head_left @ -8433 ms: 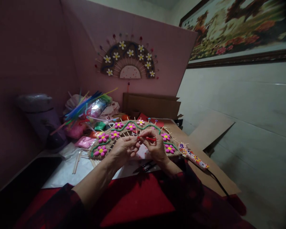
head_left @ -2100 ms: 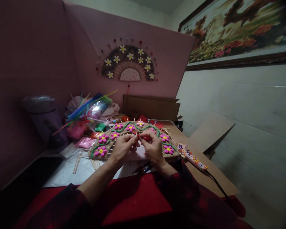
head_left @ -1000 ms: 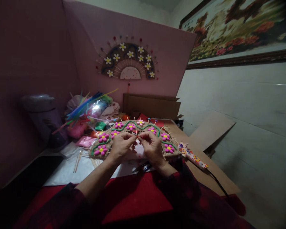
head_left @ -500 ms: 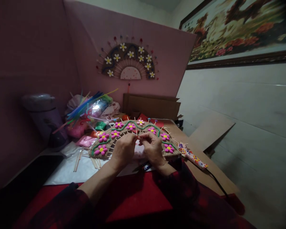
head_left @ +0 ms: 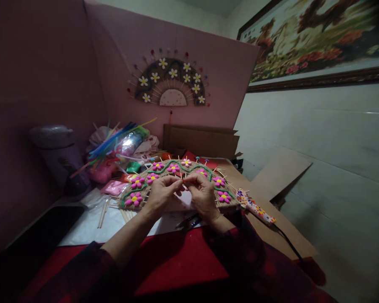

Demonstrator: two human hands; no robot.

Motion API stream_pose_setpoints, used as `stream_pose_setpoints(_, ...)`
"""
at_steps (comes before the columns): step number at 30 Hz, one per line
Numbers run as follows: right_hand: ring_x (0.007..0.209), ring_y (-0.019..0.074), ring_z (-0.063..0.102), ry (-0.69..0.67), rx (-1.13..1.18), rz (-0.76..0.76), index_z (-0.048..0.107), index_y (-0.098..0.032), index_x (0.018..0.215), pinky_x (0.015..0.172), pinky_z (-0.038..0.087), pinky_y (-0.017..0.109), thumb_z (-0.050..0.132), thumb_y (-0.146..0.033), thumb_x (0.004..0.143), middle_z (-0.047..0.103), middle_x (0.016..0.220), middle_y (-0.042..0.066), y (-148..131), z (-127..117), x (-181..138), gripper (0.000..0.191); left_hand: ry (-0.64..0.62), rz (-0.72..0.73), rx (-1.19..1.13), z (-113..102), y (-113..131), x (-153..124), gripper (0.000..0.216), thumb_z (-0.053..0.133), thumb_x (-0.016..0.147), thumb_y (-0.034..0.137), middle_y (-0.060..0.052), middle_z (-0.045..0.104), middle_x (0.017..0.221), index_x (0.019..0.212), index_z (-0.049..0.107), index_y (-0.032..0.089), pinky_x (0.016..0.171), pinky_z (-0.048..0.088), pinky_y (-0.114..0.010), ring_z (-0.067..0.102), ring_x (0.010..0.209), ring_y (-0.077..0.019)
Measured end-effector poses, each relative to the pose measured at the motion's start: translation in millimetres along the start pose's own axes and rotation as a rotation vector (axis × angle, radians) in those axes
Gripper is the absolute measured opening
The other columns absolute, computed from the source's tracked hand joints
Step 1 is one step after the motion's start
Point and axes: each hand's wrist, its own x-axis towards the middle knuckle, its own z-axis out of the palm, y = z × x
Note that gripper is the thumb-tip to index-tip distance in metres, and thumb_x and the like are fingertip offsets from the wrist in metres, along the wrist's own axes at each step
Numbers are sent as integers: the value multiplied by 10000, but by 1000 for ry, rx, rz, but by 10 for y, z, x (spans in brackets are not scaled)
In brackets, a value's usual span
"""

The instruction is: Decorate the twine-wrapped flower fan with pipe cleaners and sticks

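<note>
My left hand (head_left: 162,195) and my right hand (head_left: 202,198) meet at their fingertips over the middle of a fan-shaped craft piece (head_left: 148,171). Thumbs and forefingers of both are pinched together, and a tiny reddish bit shows between them, too small to name. Brown twine covers the fan's arched band, which carries pink flowers (head_left: 137,182) with yellow centres and a wavy green cord (head_left: 177,162). Thin sticks poke out along the outer edge, a few tipped with blue. Below my fingers is a pale centre piece (head_left: 185,198), partly hidden by my hands.
A flower-patterned glue gun (head_left: 255,206) with a black cord lies on cardboard at the right. Loose sticks (head_left: 103,213) rest on white sheeting at the left, near a dark flat object (head_left: 53,225). Bagged craft supplies (head_left: 126,145) are heaped behind. Another fan (head_left: 172,78) hangs on the pink panel.
My left hand has rolled from a fist-like pose so its thumb and forefinger now show reaching to the right hand. The right hand has barely moved; the fan stays put.
</note>
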Motion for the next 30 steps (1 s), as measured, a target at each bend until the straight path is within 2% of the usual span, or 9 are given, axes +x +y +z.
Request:
stream_pose_setpoints(4, 610, 117, 545, -30, 56, 59, 604, -187, 805, 569, 450, 242, 551, -244, 812, 578, 731, 3, -27, -1, -2, 78, 18, -1, -1, 3, -4, 8, 296, 657, 678, 400, 0, 571, 562, 657, 582, 114, 434, 368, -190, 476, 455, -73)
stream_pose_setpoints(11, 605, 112, 538, -93, 1, 28, 626, -189, 856, 560, 451, 238, 535, -228, 818, 589, 777, 13, -49, -17, 15, 106, -27, 44, 54, -32, -5, 31, 320, 654, 680, 417, 24, 513, 474, 615, 562, 118, 410, 331, -182, 439, 411, -62)
stream_pose_setpoints(19, 650, 136, 539, -89, -123, -23, 589, -185, 758, 597, 434, 246, 518, -230, 828, 584, 688, 10, -46, -17, -4, 110, -26, -200, -209, -46, 0, 17, 313, 751, 576, 382, 7, 571, 554, 654, 613, 111, 397, 397, -207, 474, 424, -72)
stream_pose_setpoints(22, 630, 133, 539, -111, -143, -23, 577, -186, 738, 593, 430, 246, 515, -214, 821, 586, 673, 5, -77, -8, -13, 107, -7, -197, -161, -30, 12, 11, 318, 760, 555, 375, 12, 574, 546, 668, 619, 114, 389, 399, -213, 477, 408, -76)
stream_pose_setpoints(27, 635, 140, 545, -101, -234, -42, 575, -182, 705, 599, 417, 250, 531, -187, 792, 597, 672, 6, -122, -12, -12, 98, 76, -22, 51, -62, 0, 40, 279, 703, 613, 370, 16, 545, 456, 595, 592, 114, 357, 313, -180, 424, 357, -58)
stream_pose_setpoints(30, 686, 152, 557, -123, -304, -110, 589, -183, 731, 637, 416, 259, 511, -130, 786, 610, 708, 17, -111, -39, 5, 110, 74, -34, 170, -100, -5, 67, 249, 686, 610, 345, 12, 545, 438, 569, 587, 120, 352, 300, -187, 420, 342, -67)
